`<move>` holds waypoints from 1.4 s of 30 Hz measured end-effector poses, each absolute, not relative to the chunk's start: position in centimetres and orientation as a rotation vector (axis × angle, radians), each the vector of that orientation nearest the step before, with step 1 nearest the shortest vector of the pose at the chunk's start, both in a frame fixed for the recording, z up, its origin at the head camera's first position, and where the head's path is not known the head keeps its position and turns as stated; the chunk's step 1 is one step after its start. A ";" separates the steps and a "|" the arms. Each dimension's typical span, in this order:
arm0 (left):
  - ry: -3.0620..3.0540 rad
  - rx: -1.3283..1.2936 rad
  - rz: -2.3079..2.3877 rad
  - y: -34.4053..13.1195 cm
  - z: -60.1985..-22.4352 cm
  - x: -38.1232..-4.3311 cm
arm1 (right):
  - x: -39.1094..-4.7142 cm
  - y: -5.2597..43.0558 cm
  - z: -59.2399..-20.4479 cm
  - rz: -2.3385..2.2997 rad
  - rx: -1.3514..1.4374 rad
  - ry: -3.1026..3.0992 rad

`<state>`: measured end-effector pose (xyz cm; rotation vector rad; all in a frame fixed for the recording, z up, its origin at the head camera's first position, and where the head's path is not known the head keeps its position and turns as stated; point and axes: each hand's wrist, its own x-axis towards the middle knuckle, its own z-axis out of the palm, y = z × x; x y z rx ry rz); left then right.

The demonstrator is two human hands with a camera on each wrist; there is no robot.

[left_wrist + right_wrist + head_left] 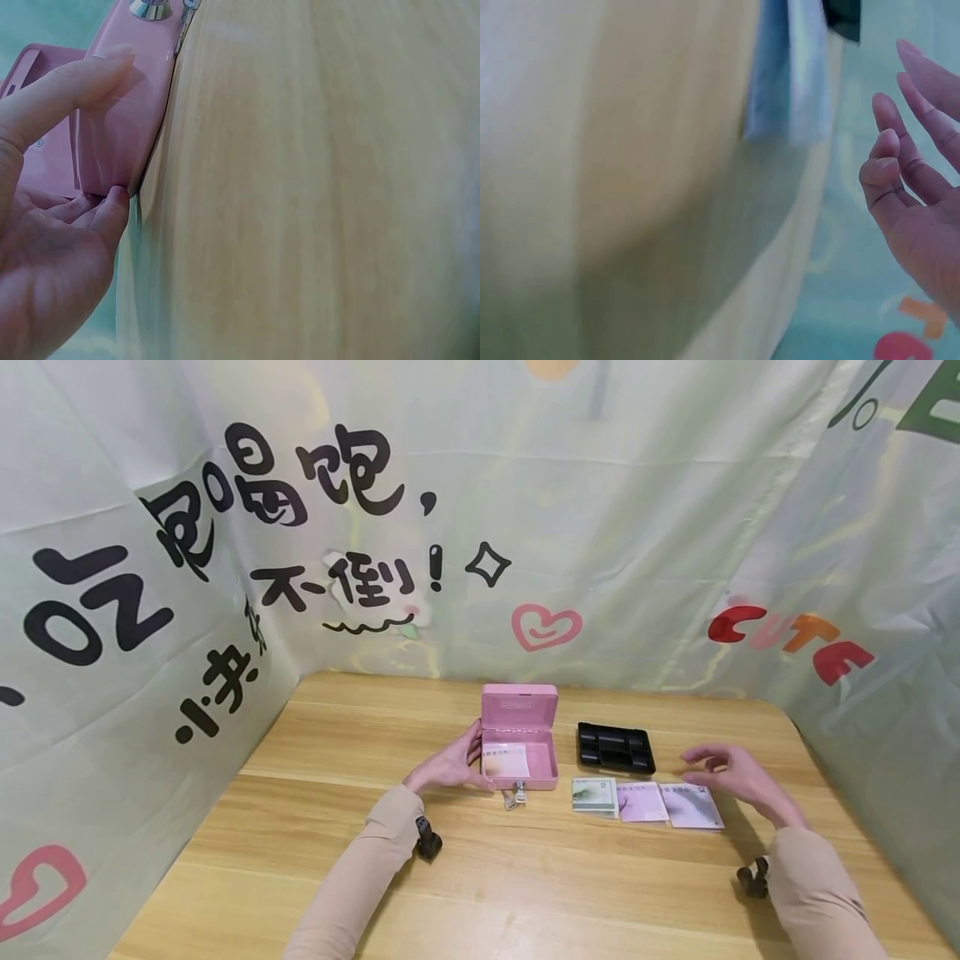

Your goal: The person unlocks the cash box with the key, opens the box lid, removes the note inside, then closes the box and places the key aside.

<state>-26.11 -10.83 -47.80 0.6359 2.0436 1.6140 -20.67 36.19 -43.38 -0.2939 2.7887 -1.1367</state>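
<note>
A pink cash box (546, 783) stands with its lid (519, 707) raised and a stack of play banknotes (506, 762) lying at its left inside. My left hand (448, 765) holds the box's left front corner; in the left wrist view the thumb (97, 75) lies on the front face and the other fingers touch the side. My right hand (738, 775) hovers over the table with bent, spread fingers and holds nothing. Nearest to it is a purple banknote stack (693, 806), beside a pink stack (641, 802) and a green stack (594, 797).
Behind the stacks sits a black compartment tray (615, 748). Small keys (511, 799) hang at the lock on the box's front. A printed cloth (637, 527) surrounds the wooden table (525, 885) at the back and sides.
</note>
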 end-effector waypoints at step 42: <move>2.038 0.634 1.607 -10.7 -47.7 -25.9 | -25.9 17.7 -39.1 -1.087 -0.887 2.490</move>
